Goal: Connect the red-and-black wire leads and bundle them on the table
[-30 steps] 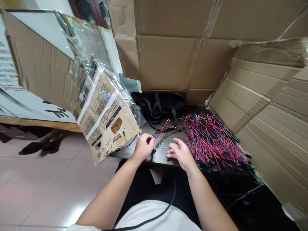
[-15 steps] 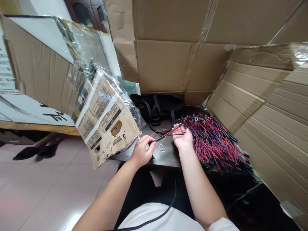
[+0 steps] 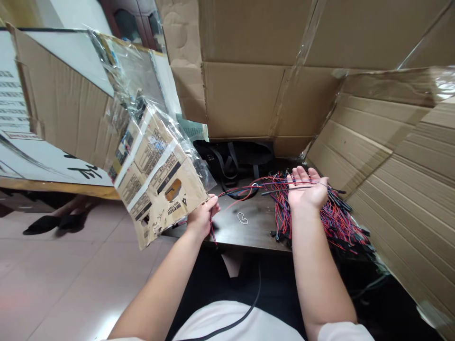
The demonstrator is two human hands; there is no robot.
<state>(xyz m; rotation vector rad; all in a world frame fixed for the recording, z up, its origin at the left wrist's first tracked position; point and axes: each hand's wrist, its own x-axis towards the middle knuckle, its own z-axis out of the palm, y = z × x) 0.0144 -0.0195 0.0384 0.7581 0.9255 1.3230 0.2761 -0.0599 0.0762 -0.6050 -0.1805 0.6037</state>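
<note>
My left hand is closed on several thin red and black wires, by the lower corner of a cardboard piece. A red wire end hangs below these fingers. The wires stretch rightward over the table to my right hand, which is palm up with its fingers stretched out. Some wires lie across that palm, and a black one shows a loose end left of it. Beneath and behind the right hand spreads a big heap of red, blue and black wires. A small white loop of cord lies on the table between my hands.
The dark table is bordered by tall cardboard walls, with another cardboard wall at right. A tilted, taped cardboard piece stands at left. A black bag lies at the back. Another person's feet show at far left.
My right hand has moved right, over the wire heap, and its fingers have straightened. My left hand has shifted slightly left, towards the cardboard corner. The wires now span a wider gap.
</note>
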